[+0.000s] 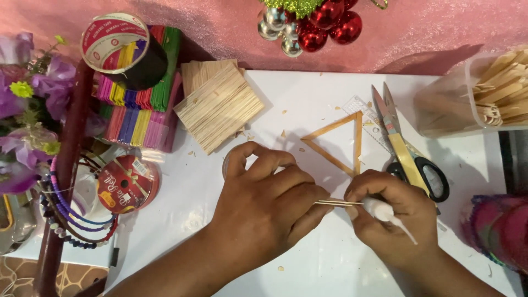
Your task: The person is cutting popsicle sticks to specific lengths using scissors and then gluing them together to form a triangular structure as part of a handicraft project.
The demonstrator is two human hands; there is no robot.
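Pale wooden craft sticks (pixel 336 203) are showing edge-on between the two hands, just above the white table (pixel 308 104). The left hand (pixel 264 206) is curling tightly round one end, its grip clenched on the sticks, with the knuckles facing the camera and the fingertips tucked out of sight underneath. The right hand (pixel 391 214) is pinching the other end between thumb and forefinger, and it is also holding a small white glue applicator (pixel 385 214) whose thin nozzle is pointing down towards the wrist; how the fingers are wrapping it is hard to make out. Most of the sticks' length is hiding inside the left fist, so their number is unclear.

A finished stick triangle (pixel 341 143) is lying flat just beyond the hands, with yellow-handled scissors (pixel 404 148) beside it. A round object behind the left hand is almost wholly covered. A plastic tub of sticks (pixel 495 93) is being cut off by the right edge.
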